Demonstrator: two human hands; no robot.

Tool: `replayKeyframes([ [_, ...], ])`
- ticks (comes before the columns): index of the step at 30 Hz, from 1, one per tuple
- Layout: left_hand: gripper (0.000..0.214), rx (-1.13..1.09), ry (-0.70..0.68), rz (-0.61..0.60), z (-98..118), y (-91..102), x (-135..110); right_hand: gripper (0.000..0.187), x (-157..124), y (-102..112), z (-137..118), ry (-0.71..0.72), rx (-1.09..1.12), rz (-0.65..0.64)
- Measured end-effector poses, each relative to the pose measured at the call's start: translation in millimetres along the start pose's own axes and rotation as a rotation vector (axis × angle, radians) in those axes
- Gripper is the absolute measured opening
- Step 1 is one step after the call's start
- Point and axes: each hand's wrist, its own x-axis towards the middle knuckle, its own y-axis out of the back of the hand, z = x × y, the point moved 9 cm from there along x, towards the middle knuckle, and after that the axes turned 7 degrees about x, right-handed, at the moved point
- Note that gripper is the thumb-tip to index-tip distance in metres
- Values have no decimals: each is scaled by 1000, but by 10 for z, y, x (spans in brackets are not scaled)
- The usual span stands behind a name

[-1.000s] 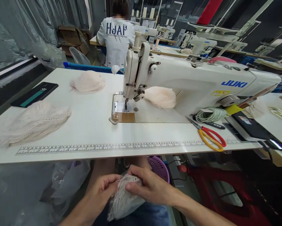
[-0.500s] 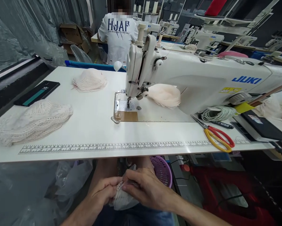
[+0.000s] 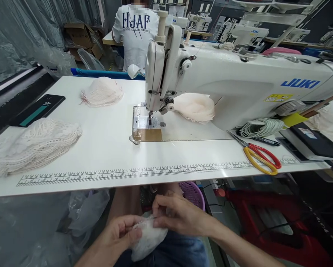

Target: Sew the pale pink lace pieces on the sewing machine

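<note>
Below the table edge, over my lap, both hands hold a small white lace piece (image 3: 149,239). My left hand (image 3: 118,235) grips it from the left with fingers curled and thumb on top. My right hand (image 3: 180,215) pinches its upper edge from the right. On the white table (image 3: 105,148) above stands a white JUKI sewing machine (image 3: 238,81), its needle plate (image 3: 144,126) bare.
A stack of white lace pieces (image 3: 32,146) lies at the table's left, a pinkish stack (image 3: 102,92) further back, another pale stack (image 3: 194,107) under the machine arm. Red-and-yellow scissors (image 3: 259,155), a cord coil (image 3: 259,128), a dark phone (image 3: 38,110). A purple basket (image 3: 192,193) sits below. A person in a white shirt (image 3: 135,29) works behind.
The lace piece is bunched smaller between my hands and sits a little lower. My right hand has shifted from covering it to pinching its top edge. The view tilted slightly down.
</note>
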Motion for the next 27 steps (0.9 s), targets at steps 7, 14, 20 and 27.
replayKeyframes([
  [7,48,72,91,-70,-43,75,-129,22,-49,14,-80,191,172,-193],
  [14,44,229,108,-59,-41,113,-144,59,58,-118,-239,294,172,-248],
  [20,39,393,112,102,-101,432,-285,23,107,-366,-56,289,321,-399],
  [27,29,594,153,14,83,214,-175,18,151,-381,-129,263,146,-377],
])
